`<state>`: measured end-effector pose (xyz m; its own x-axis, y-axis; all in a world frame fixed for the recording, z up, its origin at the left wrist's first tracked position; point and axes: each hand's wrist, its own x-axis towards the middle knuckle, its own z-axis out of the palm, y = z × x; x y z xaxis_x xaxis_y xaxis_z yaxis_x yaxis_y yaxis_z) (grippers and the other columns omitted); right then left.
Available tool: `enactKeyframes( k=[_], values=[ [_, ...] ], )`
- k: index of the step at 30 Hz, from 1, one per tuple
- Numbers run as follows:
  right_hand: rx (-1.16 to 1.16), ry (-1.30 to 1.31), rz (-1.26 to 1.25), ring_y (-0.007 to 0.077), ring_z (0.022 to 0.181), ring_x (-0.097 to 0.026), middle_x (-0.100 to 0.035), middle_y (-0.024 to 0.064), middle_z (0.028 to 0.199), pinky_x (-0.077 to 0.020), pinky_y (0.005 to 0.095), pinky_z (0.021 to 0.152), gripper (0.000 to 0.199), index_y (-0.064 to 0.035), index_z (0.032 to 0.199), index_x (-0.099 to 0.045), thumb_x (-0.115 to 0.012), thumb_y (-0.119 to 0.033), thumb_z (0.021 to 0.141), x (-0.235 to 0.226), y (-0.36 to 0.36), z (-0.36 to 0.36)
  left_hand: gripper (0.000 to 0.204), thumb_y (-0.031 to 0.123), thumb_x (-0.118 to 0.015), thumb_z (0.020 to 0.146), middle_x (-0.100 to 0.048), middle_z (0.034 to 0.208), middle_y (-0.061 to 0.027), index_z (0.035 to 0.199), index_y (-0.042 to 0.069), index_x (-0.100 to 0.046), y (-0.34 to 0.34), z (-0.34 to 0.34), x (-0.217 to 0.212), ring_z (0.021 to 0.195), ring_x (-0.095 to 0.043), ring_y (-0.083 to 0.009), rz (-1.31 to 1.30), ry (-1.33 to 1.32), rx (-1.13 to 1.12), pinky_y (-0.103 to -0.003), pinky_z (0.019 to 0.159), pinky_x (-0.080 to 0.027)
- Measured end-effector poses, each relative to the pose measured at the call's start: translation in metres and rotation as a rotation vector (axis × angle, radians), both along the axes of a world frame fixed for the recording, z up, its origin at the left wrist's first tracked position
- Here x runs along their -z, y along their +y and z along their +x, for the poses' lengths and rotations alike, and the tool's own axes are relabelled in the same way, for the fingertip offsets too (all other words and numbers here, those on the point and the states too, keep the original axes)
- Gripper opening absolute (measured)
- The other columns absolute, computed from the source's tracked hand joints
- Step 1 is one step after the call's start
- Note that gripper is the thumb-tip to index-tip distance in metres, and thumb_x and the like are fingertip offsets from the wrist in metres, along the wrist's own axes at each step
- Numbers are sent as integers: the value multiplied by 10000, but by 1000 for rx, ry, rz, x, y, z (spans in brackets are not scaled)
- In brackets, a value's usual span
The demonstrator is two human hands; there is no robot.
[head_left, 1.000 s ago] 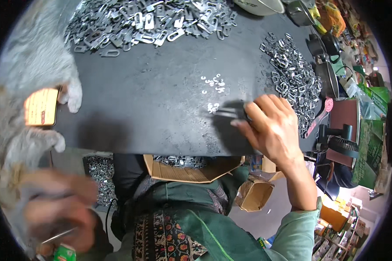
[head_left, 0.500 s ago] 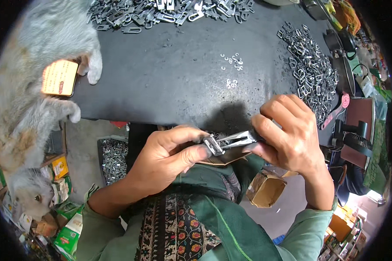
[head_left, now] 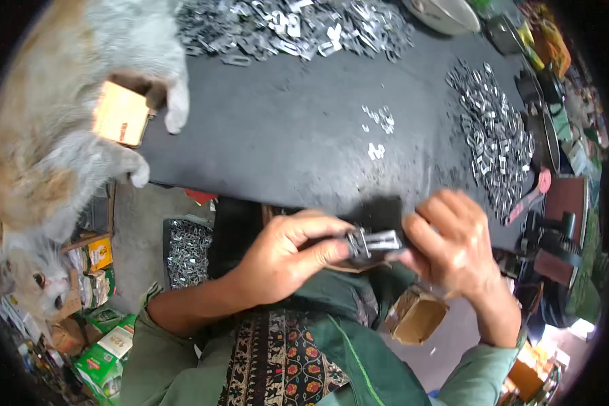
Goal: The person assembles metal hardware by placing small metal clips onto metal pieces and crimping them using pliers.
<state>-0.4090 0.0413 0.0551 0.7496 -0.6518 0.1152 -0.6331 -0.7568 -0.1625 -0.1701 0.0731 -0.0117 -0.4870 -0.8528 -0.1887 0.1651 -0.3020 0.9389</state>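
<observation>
My left hand [head_left: 284, 260] and my right hand [head_left: 450, 247] meet just off the near edge of a black table [head_left: 277, 145], above my lap. Between their fingertips they pinch a small silver metal buckle [head_left: 372, 242], the left hand on its left end and the right hand on its right end. A few tiny silver parts [head_left: 379, 132] lie loose on the table beyond my hands. A heap of metal buckle pieces [head_left: 291, 27] runs along the far edge and another heap [head_left: 490, 135] lies at the right.
A grey and orange cat [head_left: 54, 135] lies on the table's left end, paws beside a small cardboard box [head_left: 120, 114]. A tray of metal parts [head_left: 188, 250] stands below the table. An open cardboard box [head_left: 418, 317] sits by my right knee.
My right hand has come off the table to my lap. My left hand rose from the lower left to meet it, and both now pinch the buckle. The view has shifted downward.
</observation>
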Motion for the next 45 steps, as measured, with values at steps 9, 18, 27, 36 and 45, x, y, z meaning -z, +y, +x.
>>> enactKeyframes(
  k=[9,18,27,36,45],
  values=[
    [178,74,98,288,681,-524,-508,88,738,-414,384,602,282,-59,852,-597,-729,-264,709,30,39,-2,444,219,-689,819,-554,944,-189,1199,33,-551,-83,25,-19,865,-581,-390,-1065,-875,-227,-466,708,-485],
    [354,9,-30,393,762,-545,-541,175,826,-449,462,660,214,-32,883,-598,-721,-187,799,44,40,-18,678,378,-713,801,-452,1305,-294,1263,-79,-520,-227,1,2,1274,-371,-409,-1034,-1395,-599,-589,1063,-271],
    [403,38,-256,364,674,-547,-514,151,741,-454,435,583,337,-52,746,-515,-712,-317,813,66,35,-33,343,140,-711,730,-495,1264,-256,1036,-5,-653,-55,63,-74,1218,-459,-413,-1584,-567,-1060,-580,1048,-326],
    [396,65,-298,356,651,-571,-549,140,735,-473,428,570,275,-66,786,-591,-709,-311,826,69,29,-30,284,186,-647,831,-544,1231,-190,1071,33,-665,-56,163,-79,1155,-530,-335,-1595,-711,-1480,-442,1007,-372],
    [450,131,-243,393,727,-619,-649,188,837,-506,447,650,256,-23,926,-681,-715,-256,826,65,29,-23,359,182,-511,976,-604,1113,-248,1198,-98,-488,-43,160,-73,913,-658,-307,-952,339,-588,-368,832,-535]
  ],
)
